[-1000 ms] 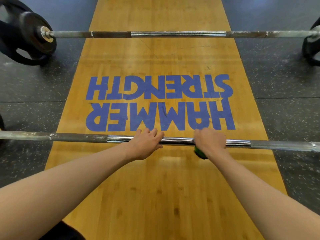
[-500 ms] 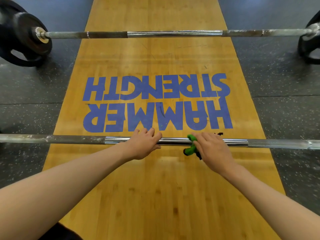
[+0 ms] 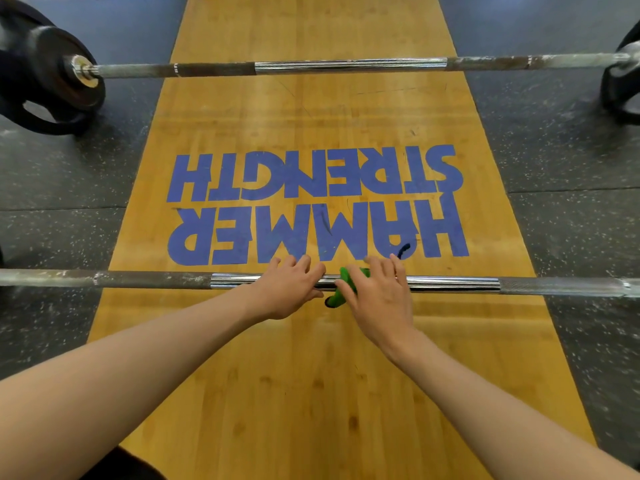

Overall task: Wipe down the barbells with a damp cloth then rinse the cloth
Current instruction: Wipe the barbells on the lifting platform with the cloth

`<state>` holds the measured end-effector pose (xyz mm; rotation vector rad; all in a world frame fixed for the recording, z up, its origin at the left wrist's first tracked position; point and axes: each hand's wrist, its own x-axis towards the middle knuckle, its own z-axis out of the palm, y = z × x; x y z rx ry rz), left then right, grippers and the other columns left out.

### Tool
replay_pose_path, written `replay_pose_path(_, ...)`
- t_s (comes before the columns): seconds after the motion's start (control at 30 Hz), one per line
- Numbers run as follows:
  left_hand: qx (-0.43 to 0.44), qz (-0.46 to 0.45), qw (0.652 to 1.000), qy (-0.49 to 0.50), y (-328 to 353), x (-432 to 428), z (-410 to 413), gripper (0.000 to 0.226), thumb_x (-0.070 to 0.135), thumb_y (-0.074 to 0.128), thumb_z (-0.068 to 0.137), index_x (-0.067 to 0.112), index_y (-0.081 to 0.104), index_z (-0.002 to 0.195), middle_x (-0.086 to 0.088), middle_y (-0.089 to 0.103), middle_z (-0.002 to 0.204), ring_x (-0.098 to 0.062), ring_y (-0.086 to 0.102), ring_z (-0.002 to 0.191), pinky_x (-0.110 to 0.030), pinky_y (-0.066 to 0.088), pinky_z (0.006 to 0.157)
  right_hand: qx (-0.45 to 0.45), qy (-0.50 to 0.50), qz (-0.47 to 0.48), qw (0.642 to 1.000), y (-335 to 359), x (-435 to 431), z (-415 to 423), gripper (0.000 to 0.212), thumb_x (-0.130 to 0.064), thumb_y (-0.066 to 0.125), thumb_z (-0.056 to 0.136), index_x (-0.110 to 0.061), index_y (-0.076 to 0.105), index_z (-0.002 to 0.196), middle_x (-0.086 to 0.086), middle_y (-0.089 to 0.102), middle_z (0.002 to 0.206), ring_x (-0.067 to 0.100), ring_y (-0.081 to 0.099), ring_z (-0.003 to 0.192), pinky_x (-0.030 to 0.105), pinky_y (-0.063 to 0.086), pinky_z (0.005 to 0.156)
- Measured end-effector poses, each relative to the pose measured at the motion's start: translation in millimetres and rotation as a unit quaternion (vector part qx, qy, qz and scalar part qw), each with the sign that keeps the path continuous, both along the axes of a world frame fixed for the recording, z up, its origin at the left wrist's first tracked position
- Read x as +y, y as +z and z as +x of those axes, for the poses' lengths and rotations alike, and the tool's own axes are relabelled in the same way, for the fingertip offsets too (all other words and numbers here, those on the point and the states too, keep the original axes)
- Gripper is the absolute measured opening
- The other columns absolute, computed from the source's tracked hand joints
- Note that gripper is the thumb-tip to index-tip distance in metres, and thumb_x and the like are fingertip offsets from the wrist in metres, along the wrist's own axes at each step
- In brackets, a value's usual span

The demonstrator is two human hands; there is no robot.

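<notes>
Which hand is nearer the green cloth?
Right. The right hand holds the cloth against the near bar; the left hand grips that bar just left of the cloth, apart from it.

You have two barbells before you: the near barbell [image 3: 450, 284] and the far barbell [image 3: 346, 65]. There is one green cloth [image 3: 346, 277]. You have two hands in view, your left hand [image 3: 287, 292] and right hand [image 3: 377, 299].

Platform [image 3: 311, 393]: centre, with rubber flooring [image 3: 62, 174] on both sides.
Far barbell [image 3: 346, 65]: across the platform's far end, with plates [image 3: 45, 74] at its left end.
Near barbell [image 3: 156, 280]: across the platform, in front of the lettering [image 3: 311, 206].
Left hand [image 3: 287, 292]: on the near barbell, just left of the cloth.
Cloth [image 3: 346, 282]: over the near barbell, under the right hand [image 3: 381, 299].
</notes>
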<state>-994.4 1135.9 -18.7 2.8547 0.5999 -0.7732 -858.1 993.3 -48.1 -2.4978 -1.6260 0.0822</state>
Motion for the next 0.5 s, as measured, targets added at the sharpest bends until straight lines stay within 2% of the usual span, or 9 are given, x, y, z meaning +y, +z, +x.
replay_pose_path(0.1,0.002,-0.003,1.0,-0.002,-1,1,-1,0.044,0.049,0.033,0.106,0.02,0.035,0.138,-0.007,0.046,0.13,-0.027,0.048,0.112,-0.046,0.04,0.102,-0.049,0.058,0.058,0.995,-10,-34,34,0.041,-0.038,0.043,0.104,-0.017,0.063,0.134,0.009,0.064,0.108,0.031,0.059,0.102,0.046,0.039,0.105)
replay_pose_path(0.2,0.003,-0.005,1.0,-0.004,-1,1,-2,0.043,0.049,0.034,0.106,0.021,0.035,0.138,-0.007,0.046,0.131,-0.026,0.048,0.114,-0.046,0.039,0.104,-0.054,0.029,0.064,0.996,-10,-64,67,0.043,-0.021,0.044,0.101,-0.009,0.058,0.14,0.007,0.068,0.108,0.028,0.063,0.102,0.048,0.036,0.113)
replay_pose_path(0.27,0.004,-0.006,1.0,-0.006,0,1,-1,0.043,0.048,0.033,0.106,0.02,0.035,0.139,-0.008,0.046,0.131,-0.026,0.048,0.114,-0.046,0.039,0.104,-0.05,-0.052,0.055,0.996,-7,-77,88,0.042,-0.021,0.037,0.099,-0.009,0.065,0.128,0.006,0.071,0.102,0.027,0.065,0.098,0.05,0.031,0.116)
replay_pose_path(0.33,0.008,-0.004,1.0,-0.009,1,2,0,0.044,0.048,0.033,0.106,0.02,0.034,0.14,-0.008,0.045,0.132,-0.027,0.048,0.115,-0.046,0.039,0.104,-0.037,-0.129,0.023,0.991,-2,-78,104,0.04,-0.026,0.029,0.097,-0.016,0.068,0.099,0.002,0.068,0.086,0.025,0.061,0.084,0.051,0.031,0.113)
replay_pose_path(0.37,0.011,-0.001,1.0,-0.01,1,2,1,0.044,0.048,0.034,0.106,0.02,0.034,0.14,-0.008,0.045,0.133,-0.027,0.048,0.115,-0.046,0.04,0.104,-0.038,-0.147,-0.007,0.988,0,-74,108,0.038,-0.027,0.028,0.096,-0.019,0.063,0.084,0.0,0.063,0.077,0.024,0.054,0.075,0.049,0.036,0.106)
replay_pose_path(0.4,0.013,0.003,1.0,-0.01,1,2,1,0.043,0.048,0.034,0.106,0.02,0.034,0.14,-0.009,0.045,0.133,-0.027,0.049,0.114,-0.047,0.04,0.104,-0.04,-0.155,-0.046,0.986,2,-66,108,0.035,-0.027,0.03,0.095,-0.019,0.055,0.072,0.0,0.058,0.069,0.024,0.047,0.067,0.045,0.041,0.091)
replay_pose_path(0.43,0.016,0.006,1.0,-0.01,1,1,2,0.043,0.048,0.034,0.106,0.02,0.034,0.139,-0.009,0.045,0.132,-0.027,0.048,0.114,-0.048,0.04,0.104,-0.042,-0.151,-0.082,0.984,4,-56,105,0.033,-0.024,0.036,0.095,-0.019,0.048,0.065,0.0,0.052,0.062,0.024,0.041,0.06,0.039,0.039,0.072)
replay_pose_path(0.47,0.019,0.01,1.0,-0.009,1,1,2,0.043,0.048,0.033,0.106,0.02,0.034,0.139,-0.009,0.044,0.132,-0.027,0.048,0.115,-0.049,0.041,0.104,-0.034,-0.145,-0.106,0.983,6,-45,99,0.036,-0.02,0.045,0.095,-0.017,0.043,0.059,0.001,0.045,0.054,0.024,0.037,0.053,0.034,0.03,0.06)
replay_pose_path(0.5,0.022,0.012,1.0,-0.007,0,0,2,0.042,0.048,0.033,0.106,0.02,0.034,0.138,-0.009,0.044,0.132,-0.028,0.048,0.115,-0.051,0.041,0.104,-0.029,-0.129,-0.113,0.985,7,-34,90,0.043,-0.015,0.054,0.093,-0.017,0.037,0.054,0.0,0.038,0.048,0.023,0.034,0.046,0.029,0.022,0.054)
